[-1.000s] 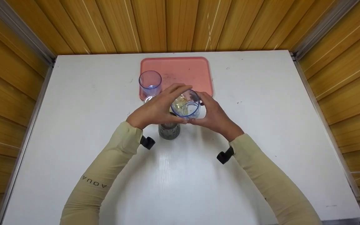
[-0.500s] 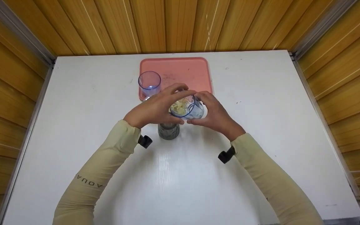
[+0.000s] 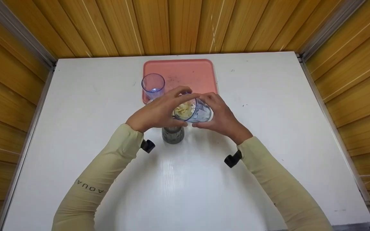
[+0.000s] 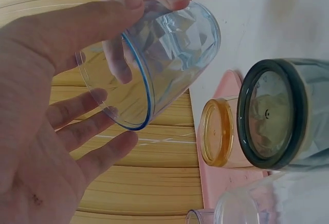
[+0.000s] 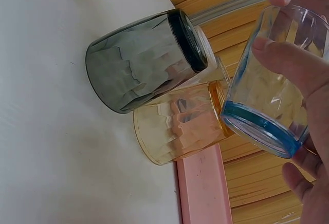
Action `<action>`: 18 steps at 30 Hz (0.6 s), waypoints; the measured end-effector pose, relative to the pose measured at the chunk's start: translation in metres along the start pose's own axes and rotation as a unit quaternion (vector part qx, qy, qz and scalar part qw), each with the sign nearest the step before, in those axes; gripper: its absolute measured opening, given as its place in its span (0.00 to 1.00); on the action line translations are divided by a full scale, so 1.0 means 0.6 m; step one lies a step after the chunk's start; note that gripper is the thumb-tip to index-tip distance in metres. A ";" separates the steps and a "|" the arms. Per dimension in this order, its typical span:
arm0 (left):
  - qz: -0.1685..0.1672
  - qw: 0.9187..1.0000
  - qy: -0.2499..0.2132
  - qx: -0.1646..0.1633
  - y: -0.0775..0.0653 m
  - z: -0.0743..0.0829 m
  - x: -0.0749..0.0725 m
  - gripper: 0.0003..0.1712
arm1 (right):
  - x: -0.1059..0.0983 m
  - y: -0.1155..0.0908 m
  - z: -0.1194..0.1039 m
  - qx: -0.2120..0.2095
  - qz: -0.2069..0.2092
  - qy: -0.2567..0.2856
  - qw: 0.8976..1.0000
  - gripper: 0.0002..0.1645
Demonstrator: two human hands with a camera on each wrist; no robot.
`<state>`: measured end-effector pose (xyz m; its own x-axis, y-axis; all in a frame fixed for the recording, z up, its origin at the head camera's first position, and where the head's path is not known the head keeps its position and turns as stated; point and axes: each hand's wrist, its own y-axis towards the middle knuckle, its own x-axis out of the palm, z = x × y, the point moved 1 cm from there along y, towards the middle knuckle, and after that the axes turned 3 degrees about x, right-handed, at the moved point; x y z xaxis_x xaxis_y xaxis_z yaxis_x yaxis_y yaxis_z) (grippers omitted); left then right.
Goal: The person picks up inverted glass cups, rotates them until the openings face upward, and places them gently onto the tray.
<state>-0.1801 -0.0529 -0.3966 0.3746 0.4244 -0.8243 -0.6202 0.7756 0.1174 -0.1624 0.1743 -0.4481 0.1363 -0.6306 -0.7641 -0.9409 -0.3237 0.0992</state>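
Between my two hands is a clear faceted drinking glass (image 3: pixel 202 114) with a blue rim, held tilted in the air above the table. Its blue-edged end faces my left hand (image 3: pixel 159 110), whose thumb and fingers curve around the rim. My right hand (image 3: pixel 220 117) grips the other end, with the thumb pressed on the side wall in the right wrist view. Close below stands a smoky grey glass (image 5: pixel 144 62). An amber glass (image 5: pixel 175 126) is beside it, mostly covered by the hands in the head view.
A pink tray (image 3: pixel 201 72) lies at the back of the white table (image 3: pixel 268 128). On its left part stands a purple-blue glass (image 3: pixel 153 85). Another clear glass (image 4: pixel 239 203) shows low in the left wrist view. A wood-panelled wall (image 3: pixel 185 25) rises behind the table.
The clear blue-rimmed glass has tipped over toward my left, its faceted end swinging out to the right. My left forearm has shifted slightly left. The other glasses stay put.
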 end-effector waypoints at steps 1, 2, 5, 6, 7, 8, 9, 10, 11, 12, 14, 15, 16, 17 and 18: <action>0.001 1.000 0.000 0.001 0.000 0.000 0.000 0.51 | 0.000 0.000 0.000 0.001 0.000 0.003 1.000 0.52; 0.001 1.000 0.000 0.001 0.001 -0.001 0.000 0.51 | -0.001 0.000 0.000 0.001 -0.001 0.005 1.000 0.52; 0.004 1.000 0.002 0.006 0.001 -0.001 0.000 0.50 | 0.000 0.000 0.000 0.003 0.000 0.014 1.000 0.52; 0.006 1.000 0.004 0.008 0.001 -0.001 0.000 0.50 | 0.000 0.000 0.000 0.003 0.000 0.017 1.000 0.51; 0.008 1.000 0.006 0.011 0.001 -0.001 0.000 0.50 | 0.000 0.000 0.000 0.003 0.001 0.020 1.000 0.51; 0.010 1.000 0.009 0.015 0.001 -0.001 -0.001 0.50 | 0.001 0.000 0.000 0.002 0.001 0.022 1.000 0.51; 0.013 1.000 0.012 0.019 0.000 -0.001 -0.001 0.50 | 0.001 0.000 0.000 0.002 0.001 0.025 1.000 0.51; 0.015 1.000 0.014 0.022 0.000 -0.001 -0.001 0.50 | 0.001 0.001 0.000 0.003 0.001 0.026 1.000 0.51; 0.017 0.999 0.018 0.025 0.000 -0.001 -0.001 0.50 | 0.001 0.001 0.000 0.003 0.000 0.028 1.000 0.51; 0.018 0.999 0.021 0.027 0.000 -0.001 -0.001 0.49 | 0.002 0.001 0.000 0.004 -0.001 0.028 1.000 0.52; 0.018 0.999 0.024 0.029 0.000 -0.002 -0.001 0.49 | 0.003 0.001 0.001 0.005 -0.003 0.028 1.000 0.52; 0.019 0.999 0.025 0.031 0.000 -0.002 -0.001 0.49 | 0.003 0.001 0.001 0.004 -0.003 0.027 1.000 0.52; 0.020 0.999 0.027 0.032 0.000 -0.002 -0.001 0.49 | 0.004 0.001 0.001 0.002 -0.003 0.026 1.000 0.52; 0.020 0.999 0.029 0.034 0.000 -0.001 -0.001 0.48 | 0.004 0.001 0.001 0.001 -0.003 0.025 1.000 0.53; 0.021 0.999 0.030 0.035 0.001 -0.001 -0.001 0.48 | 0.005 0.001 0.001 0.000 -0.002 0.023 1.000 0.53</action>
<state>-0.1809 -0.0532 -0.3966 0.3054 0.4306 -0.8493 -0.5838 0.7893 0.1903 -0.1630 0.1727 -0.4505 0.1549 -0.6609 -0.7343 -0.9400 -0.3274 0.0964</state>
